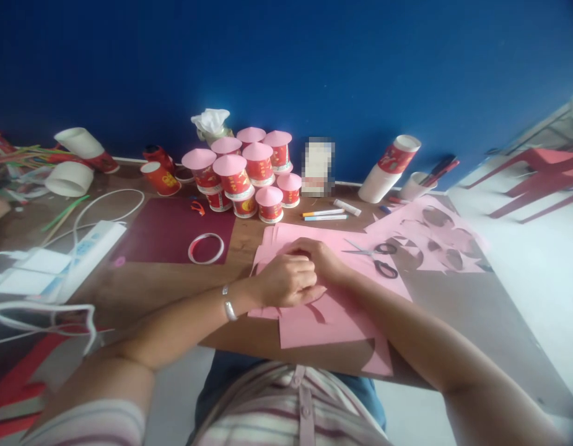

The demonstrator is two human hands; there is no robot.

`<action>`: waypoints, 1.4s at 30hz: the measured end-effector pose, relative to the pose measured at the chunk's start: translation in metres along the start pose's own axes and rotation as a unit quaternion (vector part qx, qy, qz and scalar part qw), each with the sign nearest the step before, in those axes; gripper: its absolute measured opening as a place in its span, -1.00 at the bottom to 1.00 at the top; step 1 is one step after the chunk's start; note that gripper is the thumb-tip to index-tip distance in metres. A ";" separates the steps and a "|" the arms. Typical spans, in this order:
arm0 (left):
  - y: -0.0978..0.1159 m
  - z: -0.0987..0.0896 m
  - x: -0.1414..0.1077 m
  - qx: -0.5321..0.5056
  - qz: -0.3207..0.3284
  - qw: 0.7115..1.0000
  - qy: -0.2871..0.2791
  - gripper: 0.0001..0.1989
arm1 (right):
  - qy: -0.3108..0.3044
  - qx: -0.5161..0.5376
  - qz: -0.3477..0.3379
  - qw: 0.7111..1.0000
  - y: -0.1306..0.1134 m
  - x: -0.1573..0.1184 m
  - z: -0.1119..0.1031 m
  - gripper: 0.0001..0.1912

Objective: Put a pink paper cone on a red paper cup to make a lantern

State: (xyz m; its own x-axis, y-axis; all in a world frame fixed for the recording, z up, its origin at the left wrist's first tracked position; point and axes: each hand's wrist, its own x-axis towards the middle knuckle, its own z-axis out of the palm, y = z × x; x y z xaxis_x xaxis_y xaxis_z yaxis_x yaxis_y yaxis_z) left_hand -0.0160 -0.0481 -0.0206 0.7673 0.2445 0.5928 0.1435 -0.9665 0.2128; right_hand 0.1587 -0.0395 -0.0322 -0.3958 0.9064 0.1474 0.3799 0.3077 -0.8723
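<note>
Both hands meet above a stack of pink paper sheets (309,331) near the table's front edge. My left hand (288,282), with a silver bracelet (228,305) at its wrist, is closed with the fingers curled. Against its far side, my right hand (321,257) is bent inward, its fingers curled and partly hidden. Whatever lies between the two hands does not show. To the right of my right hand, black-handled scissors (376,257) rest spread on the paper. A curved cut or shadow shows on the sheet just below my left hand.
Red paper cups with pink cone roofs (229,176) stand stacked behind. Markers (326,215) and a glue stick (346,207) lie near them. Pink offcuts with round holes (430,238) are right. A tape roll (205,248) lies on maroon card (174,226); a power strip (88,260) is left.
</note>
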 end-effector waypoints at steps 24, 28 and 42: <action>-0.030 0.014 -0.014 0.012 -0.129 0.984 -0.120 -0.90 | 0.132 -0.495 -0.024 0.859 0.064 -0.077 -0.110 -0.76; -0.029 0.015 -0.013 0.036 -0.115 0.985 -0.120 -0.91 | 0.122 -0.500 -0.016 0.857 0.072 -0.083 -0.114 -0.75; -0.028 0.018 -0.011 0.043 -0.138 0.982 -0.125 -0.90 | 0.176 -0.524 0.002 0.833 0.079 -0.086 -0.109 -0.74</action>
State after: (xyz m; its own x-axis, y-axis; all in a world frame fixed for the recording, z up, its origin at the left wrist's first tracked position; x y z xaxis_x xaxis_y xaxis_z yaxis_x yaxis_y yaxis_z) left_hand -0.0171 -0.0252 -0.0475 0.8200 0.4805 0.3109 0.4103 -0.8723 0.2662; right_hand 0.3143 -0.0617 -0.0630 -0.1924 0.8798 0.4346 0.9753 0.2204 -0.0145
